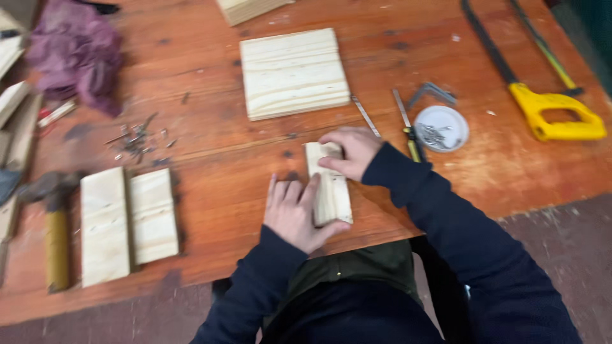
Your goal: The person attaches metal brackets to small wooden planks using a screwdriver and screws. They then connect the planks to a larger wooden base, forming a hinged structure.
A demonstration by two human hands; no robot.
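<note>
Hands pressing small pine block [328, 185] at table [223, 172] edge.
We judge left hand [294, 213] and right hand [347, 151], both grasping the block, could slip; loose nails [137, 140] left of it.

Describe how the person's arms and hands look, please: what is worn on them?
Both arms wear long dark navy sleeves of a soft, slightly textured knit, ending in snug cuffs at the wrists. The left hand and right hand are bare: no gloves, and no rings or watch can be seen. The picture is somewhat blurred, so finer details of the fabric cannot be told.
</note>
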